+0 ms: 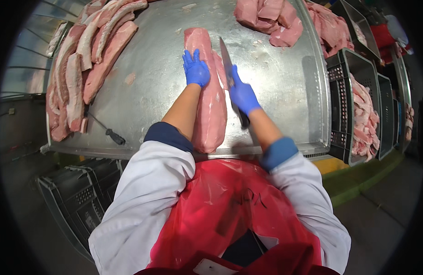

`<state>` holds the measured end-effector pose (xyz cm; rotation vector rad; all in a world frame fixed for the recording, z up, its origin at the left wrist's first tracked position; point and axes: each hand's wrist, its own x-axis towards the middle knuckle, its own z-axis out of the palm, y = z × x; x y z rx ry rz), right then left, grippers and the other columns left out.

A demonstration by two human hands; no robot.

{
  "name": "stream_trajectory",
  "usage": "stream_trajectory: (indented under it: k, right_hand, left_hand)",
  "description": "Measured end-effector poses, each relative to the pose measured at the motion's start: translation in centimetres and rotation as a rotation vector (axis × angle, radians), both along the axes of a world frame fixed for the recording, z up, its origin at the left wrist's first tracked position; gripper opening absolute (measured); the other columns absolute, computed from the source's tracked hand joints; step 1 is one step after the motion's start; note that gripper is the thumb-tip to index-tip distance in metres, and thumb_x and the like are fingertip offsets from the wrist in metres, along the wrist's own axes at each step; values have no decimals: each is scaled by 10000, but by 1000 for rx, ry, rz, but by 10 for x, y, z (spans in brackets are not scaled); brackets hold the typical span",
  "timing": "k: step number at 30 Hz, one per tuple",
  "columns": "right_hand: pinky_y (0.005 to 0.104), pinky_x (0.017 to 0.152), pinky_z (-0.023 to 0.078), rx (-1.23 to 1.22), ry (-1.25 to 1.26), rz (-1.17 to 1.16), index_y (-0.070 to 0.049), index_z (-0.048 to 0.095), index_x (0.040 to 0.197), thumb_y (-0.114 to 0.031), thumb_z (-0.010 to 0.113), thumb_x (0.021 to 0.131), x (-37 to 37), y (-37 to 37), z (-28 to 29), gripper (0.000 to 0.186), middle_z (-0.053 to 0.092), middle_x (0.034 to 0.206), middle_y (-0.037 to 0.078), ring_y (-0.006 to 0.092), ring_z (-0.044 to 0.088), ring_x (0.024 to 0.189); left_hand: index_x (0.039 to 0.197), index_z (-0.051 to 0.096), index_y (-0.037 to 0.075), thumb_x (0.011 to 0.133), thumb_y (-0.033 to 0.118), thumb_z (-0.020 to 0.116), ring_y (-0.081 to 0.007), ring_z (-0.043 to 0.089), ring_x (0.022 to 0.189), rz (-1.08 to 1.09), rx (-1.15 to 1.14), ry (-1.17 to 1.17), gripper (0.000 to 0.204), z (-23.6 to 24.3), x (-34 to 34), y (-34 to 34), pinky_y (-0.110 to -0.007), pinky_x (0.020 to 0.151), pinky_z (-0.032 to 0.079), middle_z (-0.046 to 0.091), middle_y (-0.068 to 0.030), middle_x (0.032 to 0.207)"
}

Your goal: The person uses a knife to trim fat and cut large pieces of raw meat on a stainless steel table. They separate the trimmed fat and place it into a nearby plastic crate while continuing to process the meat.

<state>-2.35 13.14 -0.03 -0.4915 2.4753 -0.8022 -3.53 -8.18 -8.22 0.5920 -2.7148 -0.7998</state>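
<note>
A long pink pork loin lies lengthwise before me on the metal table. My left hand, in a blue glove, rests flat on its upper part with the fingers spread. Along the loin's right side a thin strip of meat hangs off or lies against it; whether it is still joined I cannot tell. My right hand, also gloved in blue, grips a long knife just right of that strip. The blade points away from me, and the dark handle end shows below my palm.
Several long meat pieces are heaped at the table's left. Near them lies a sharpening steel with a black handle. Cut meat chunks sit at the far right. Dark crates holding meat trimmings stand beyond the right edge; more crates are below left.
</note>
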Motion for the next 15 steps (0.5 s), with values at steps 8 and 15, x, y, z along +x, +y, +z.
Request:
stream_trajectory:
  k: [8,15]
  right_hand:
    - [507,775,523,84,24,451,-185,13,1615,-26,477,884,109,112,-25,881,685,1043,277,469,667,858]
    - [366,762,551,-140,-91,103,-215,199,1613,-72,477,985,76,294,27,701,710,1023,113,224,692,817]
  left_hand:
    - [1581,269,124,969,253,471,-466,125,1514,89,-70,-114,657,5,3,-24,-549,1223,155,118,-276,1638]
    - [1459,452,32,932,298,548,-408,388,1380,-222,-474,-361,598,38,56,115,-593,1153,249,352,-251,1541]
